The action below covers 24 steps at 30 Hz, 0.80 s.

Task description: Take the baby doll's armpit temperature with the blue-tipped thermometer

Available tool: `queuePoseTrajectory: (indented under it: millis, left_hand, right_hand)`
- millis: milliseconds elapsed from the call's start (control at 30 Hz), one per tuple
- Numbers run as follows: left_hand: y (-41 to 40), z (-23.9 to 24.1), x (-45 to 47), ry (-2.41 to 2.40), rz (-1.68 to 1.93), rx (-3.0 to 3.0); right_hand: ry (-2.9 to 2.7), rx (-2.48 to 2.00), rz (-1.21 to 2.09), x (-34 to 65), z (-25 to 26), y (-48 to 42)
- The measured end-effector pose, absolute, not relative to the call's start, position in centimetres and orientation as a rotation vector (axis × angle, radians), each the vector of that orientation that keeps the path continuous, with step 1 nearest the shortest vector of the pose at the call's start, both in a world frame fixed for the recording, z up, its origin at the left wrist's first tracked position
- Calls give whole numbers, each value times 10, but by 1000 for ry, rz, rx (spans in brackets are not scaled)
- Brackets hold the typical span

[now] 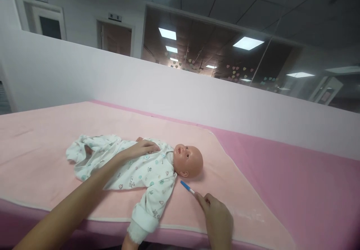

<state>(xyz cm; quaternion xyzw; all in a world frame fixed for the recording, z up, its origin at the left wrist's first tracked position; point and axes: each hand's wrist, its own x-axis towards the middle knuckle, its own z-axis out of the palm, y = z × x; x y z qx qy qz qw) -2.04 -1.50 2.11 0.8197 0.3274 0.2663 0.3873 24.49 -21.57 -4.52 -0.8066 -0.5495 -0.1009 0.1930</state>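
Observation:
A baby doll (189, 161) lies on its back, head to the right, on a peach-pink mat. Its white romper (140, 173) has small printed figures and teal dots, and one sleeve reaches toward the near edge. My left hand (142, 148) rests on the doll's chest, fingers laid flat on the cloth near the buttons. Below the doll's head, my right hand (216, 212) pinches a slim pen-like stick (185, 185) between thumb and fingers. The stick has a blue end and a pale section by the fingertips; its rear is hidden in the hand.
The peach-pink mat (247, 205) covers most of a pink surface (295, 178). A low white wall (180, 92) runs along the far side, with a large window (213, 55) bearing heart stickers above it. A doorway (116, 38) stands at the back left.

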Motion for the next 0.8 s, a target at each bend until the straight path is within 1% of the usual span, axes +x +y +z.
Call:
queuePoseTrajectory:
  millis: [133,233,333,500,567,700,800]
  left_hand:
    - [-14,30,-10,913,637,2121]
    - [-19,39,1,985,728,2159]
    - [-26,42,9,933,784,2206]
    - [-30,30,8,779,587,2239]
    - [-29,27,5,757,573,2195]
    - [-28,28,-1,720,578,2071]
    - [-28,30,-2,680,565,2020]
  right_hand:
    - [-1519,-2284,-187,244,-43,-212]
    - [-1504,-2253,-86,245,-43,-212]
    - [-1481,-2176,18,247,-43,-213]
    - [-1416,-2083,94,248,-41,-214]
    - [-1410,-2064,132,249,-41,-214]
    - [-1407,-2032,92,255,-46,-213]
    - [-1423,-2013,-54,255,-52,-213]
